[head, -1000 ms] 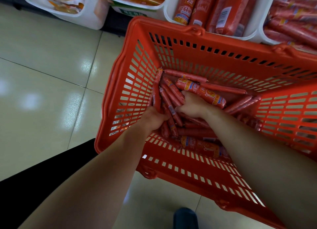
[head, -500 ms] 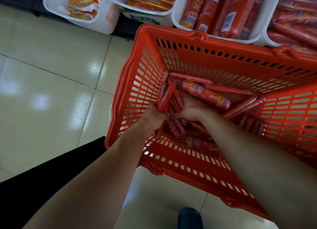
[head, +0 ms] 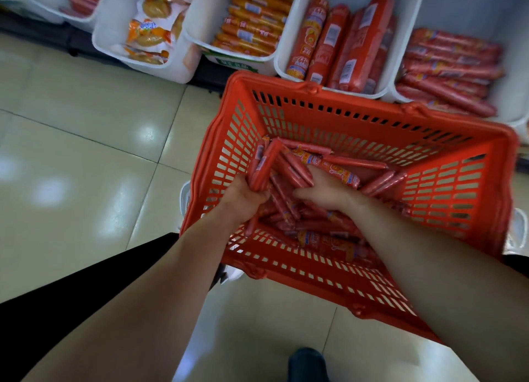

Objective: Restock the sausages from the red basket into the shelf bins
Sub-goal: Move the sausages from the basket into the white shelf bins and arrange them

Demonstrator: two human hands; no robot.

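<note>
1. Gripping a bundle of thin sausages [head: 262, 167], the left hand [head: 244, 202] holds it just above the heap [head: 323, 227] at the left side of the red basket [head: 315, 91]; the bundle's long axis runs near to far, leaning slightly right
2. The right hand [head: 326, 192] sits lower in the heap, fingers curled round a few more thin ones, just right of the left hand's bundle
3. Thin and thick sausages cover the basket floor, so most of the restocking looks undone
4. White shelf bins stand just beyond the basket's far rim: the far-right bin [head: 512, 89] holds slim red sausages lying mostly left to right, and the middle bin [head: 289, 24] holds thick ones on end
5. Judging by the match, the bundles belong far and to the right; the right hand is nearer, and each bundle would need turning crosswise to lie with that stock
</note>
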